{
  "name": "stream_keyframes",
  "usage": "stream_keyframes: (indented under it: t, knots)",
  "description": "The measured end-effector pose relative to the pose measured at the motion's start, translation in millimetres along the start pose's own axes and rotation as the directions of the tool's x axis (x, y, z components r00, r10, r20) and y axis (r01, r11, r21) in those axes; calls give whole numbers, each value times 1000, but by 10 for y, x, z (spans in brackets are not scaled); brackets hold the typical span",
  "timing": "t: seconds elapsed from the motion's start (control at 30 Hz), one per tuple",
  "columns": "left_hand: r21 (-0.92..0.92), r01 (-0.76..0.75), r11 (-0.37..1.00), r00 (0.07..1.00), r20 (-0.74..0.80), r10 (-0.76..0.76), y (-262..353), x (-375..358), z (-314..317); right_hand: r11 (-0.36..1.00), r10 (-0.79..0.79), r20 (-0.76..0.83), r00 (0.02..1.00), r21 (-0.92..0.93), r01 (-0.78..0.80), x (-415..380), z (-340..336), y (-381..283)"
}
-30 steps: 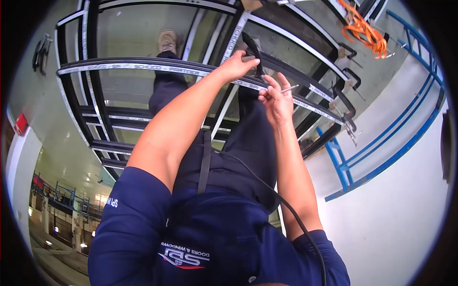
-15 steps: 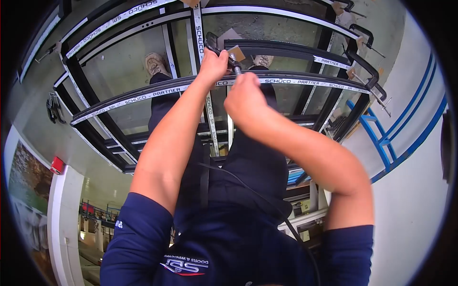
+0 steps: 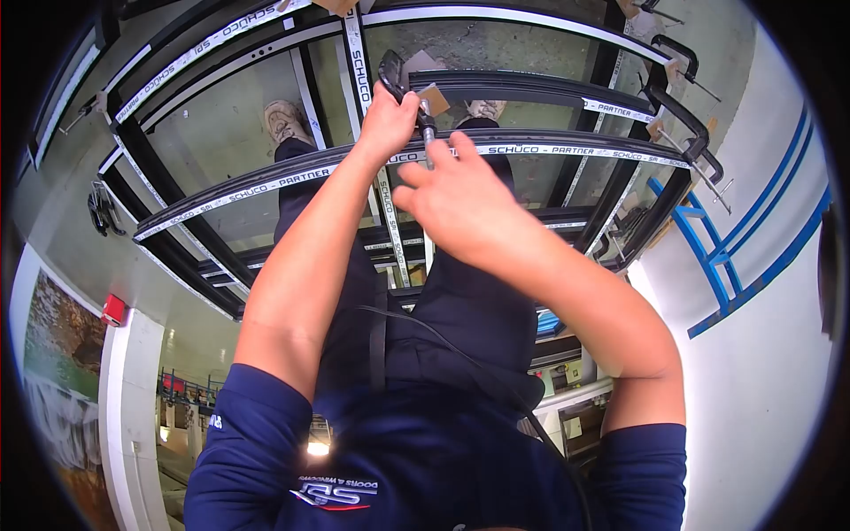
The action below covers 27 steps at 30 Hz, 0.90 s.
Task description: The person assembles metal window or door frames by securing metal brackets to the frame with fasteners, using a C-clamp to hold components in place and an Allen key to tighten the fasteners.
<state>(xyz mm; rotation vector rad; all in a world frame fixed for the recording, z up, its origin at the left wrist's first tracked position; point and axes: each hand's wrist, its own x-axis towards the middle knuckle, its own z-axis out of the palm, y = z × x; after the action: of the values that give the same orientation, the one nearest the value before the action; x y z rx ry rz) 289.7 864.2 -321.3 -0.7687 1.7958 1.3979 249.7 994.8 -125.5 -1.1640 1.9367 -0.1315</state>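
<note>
My left hand (image 3: pixel 390 119) is closed round a black C-clamp (image 3: pixel 392 73), whose silver screw points down toward my body. Just below the screw, my right hand (image 3: pixel 460 195) has its fingers apart, with the fingertips close to the screw's end; whether they touch it is hard to see. A small piece of brown cardboard (image 3: pixel 434 99) sits beside the clamp. Both hands are over a long black frame profile (image 3: pixel 283 177) with white printed tape, and my right hand hides part of it.
More black C-clamps (image 3: pixel 695 142) grip the frames at the right end. Another clamp (image 3: pixel 102 208) lies on the floor at left. A blue metal stand (image 3: pixel 708 257) is on the right. My shoes (image 3: pixel 285 122) are between the frame bars.
My right hand has opened from its grip at the clamp's screw and shifted slightly left and down. My left hand still holds the clamp, moved a little left.
</note>
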Motion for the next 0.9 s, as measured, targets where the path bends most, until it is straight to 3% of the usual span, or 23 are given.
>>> stream_keyframes:
  t: [0.07,0.1,0.13,0.17,0.23,0.3,0.33,0.43,0.47,0.5,0.57,0.63,0.67,0.77,0.83,0.9]
  knots:
    - [21,-46,999,999,-25,46,-2,-14,19,832,187,-436,880,546,94,-50,-41,216]
    - [39,-92,995,994,-56,95,6,-55,16,685,389,-436,811,726,62,-17,6,395]
    - [-86,32,996,999,5,-31,238,-171,-10,542,542,-375,752,840,29,15,126,592]
    - [-76,44,996,999,6,-44,196,-160,11,308,684,-202,701,951,-26,77,300,817]
    - [-32,-16,999,996,-86,13,97,-93,54,14,813,162,559,954,-298,385,923,1233]
    - [-22,-2,1000,996,-86,0,61,-77,87,44,849,224,479,873,-485,811,1706,1468]
    - [-2,1,1000,996,-87,-1,95,-93,84,-58,836,335,434,841,-537,991,1887,1490]
    - [-12,34,999,997,-69,-34,279,-160,68,-434,694,673,256,675,-597,1310,1712,1257]
    - [6,29,1000,997,-65,-28,326,-165,63,-531,650,701,295,696,-483,1391,1749,1262]
    - [22,25,999,998,-62,-24,337,-168,68,-526,736,662,144,691,-496,1503,1757,1223]
    - [20,44,999,997,-61,-43,307,-169,85,-630,700,706,106,680,-374,1568,1752,1167]
    - [62,0,998,995,-99,6,304,-146,97,-553,766,641,48,696,-458,1588,1622,1126]
    - [0,-17,1000,994,-104,17,306,-148,103,-474,811,581,70,723,-503,1574,1554,1109]
    - [-117,39,992,992,-117,-53,318,-170,110,-412,840,528,124,770,-488,1584,1629,1102]
    - [-123,42,991,990,-130,-59,357,-191,122,-417,846,520,115,781,-465,1574,1656,1077]
    - [-153,65,986,987,-134,-86,358,-196,135,-508,811,578,90,772,-381,1535,1687,1069]
